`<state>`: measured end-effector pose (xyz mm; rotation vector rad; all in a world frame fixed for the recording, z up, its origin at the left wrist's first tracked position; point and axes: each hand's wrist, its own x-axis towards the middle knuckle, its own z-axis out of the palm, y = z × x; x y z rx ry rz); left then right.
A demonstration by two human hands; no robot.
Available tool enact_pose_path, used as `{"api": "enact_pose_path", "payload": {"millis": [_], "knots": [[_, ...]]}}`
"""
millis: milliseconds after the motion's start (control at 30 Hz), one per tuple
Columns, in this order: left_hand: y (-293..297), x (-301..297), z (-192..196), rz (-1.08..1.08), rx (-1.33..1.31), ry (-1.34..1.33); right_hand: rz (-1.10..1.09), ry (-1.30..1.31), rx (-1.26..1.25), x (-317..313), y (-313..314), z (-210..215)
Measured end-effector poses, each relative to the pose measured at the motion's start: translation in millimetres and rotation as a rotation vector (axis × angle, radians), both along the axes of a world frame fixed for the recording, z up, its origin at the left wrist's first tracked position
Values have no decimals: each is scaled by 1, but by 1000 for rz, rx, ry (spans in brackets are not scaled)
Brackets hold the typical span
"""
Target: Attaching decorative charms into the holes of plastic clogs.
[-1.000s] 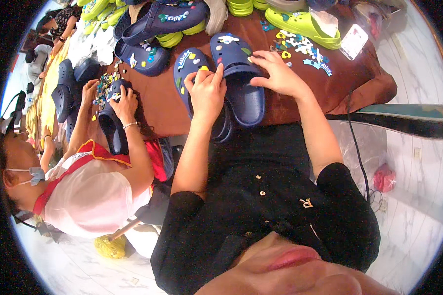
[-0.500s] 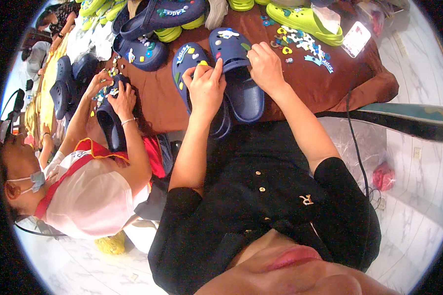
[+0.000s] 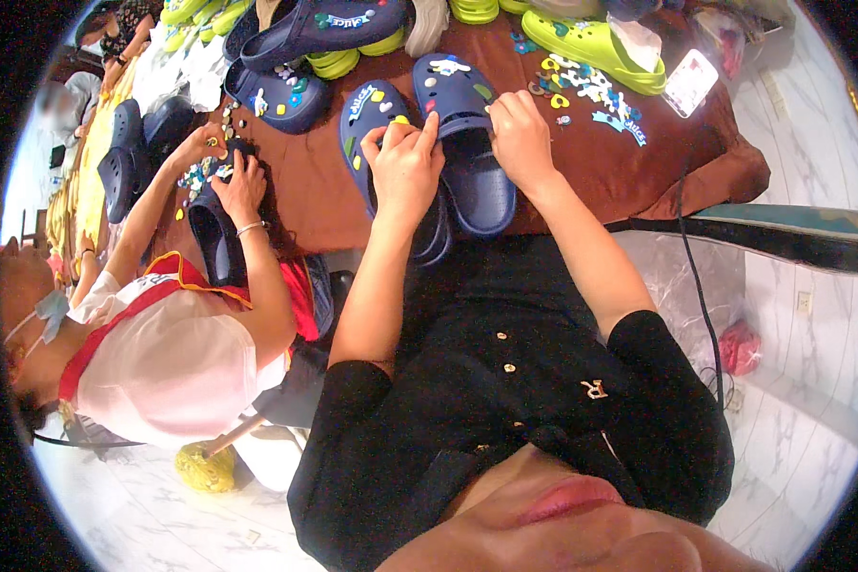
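Observation:
A navy clog (image 3: 480,195) with small coloured charms on its toe lies on the table in front of me, its heel end toward me. My left hand (image 3: 406,172) is closed at the left rim of its opening, fingertips pressed on the upper. Curled around the right rim is my right hand (image 3: 521,141), with its thumb hidden. A second navy clog (image 3: 360,110), also trimmed with charms, sits close by on the left, partly covered by my left hand. Loose charms (image 3: 586,88) in white, blue and yellow are scattered on the brown cloth (image 3: 639,157) to the right.
A lime clog (image 3: 591,48) and a white card (image 3: 689,84) lie at the far right. More navy clogs (image 3: 281,100) are heaped at the back left. Beside me on the left, a co-worker's hands (image 3: 238,181) work on another dark clog (image 3: 214,234). A black cable (image 3: 693,276) hangs at the right.
My hands stay on the same clog with hardly any shift. The whole view has moved slightly. The co-worker at the left has leaned a little.

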<state>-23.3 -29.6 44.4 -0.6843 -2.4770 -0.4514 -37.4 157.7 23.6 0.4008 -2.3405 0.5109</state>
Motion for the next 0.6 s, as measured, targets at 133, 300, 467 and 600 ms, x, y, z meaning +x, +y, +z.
{"api": "enact_pose_path", "payload": {"millis": [133, 300, 467, 600], "knots": [[0, -1, -1, 13, -14, 11, -26, 21, -93, 6, -3, 1], [0, 0, 0, 7, 3, 7, 30, 59, -186, 5, -5, 3], [1, 2, 1, 4, 2, 6, -10, 45, -130, 3, -4, 3], [-1, 5, 0, 14, -12, 3, -27, 28, -80, 2, -8, 3]]}}
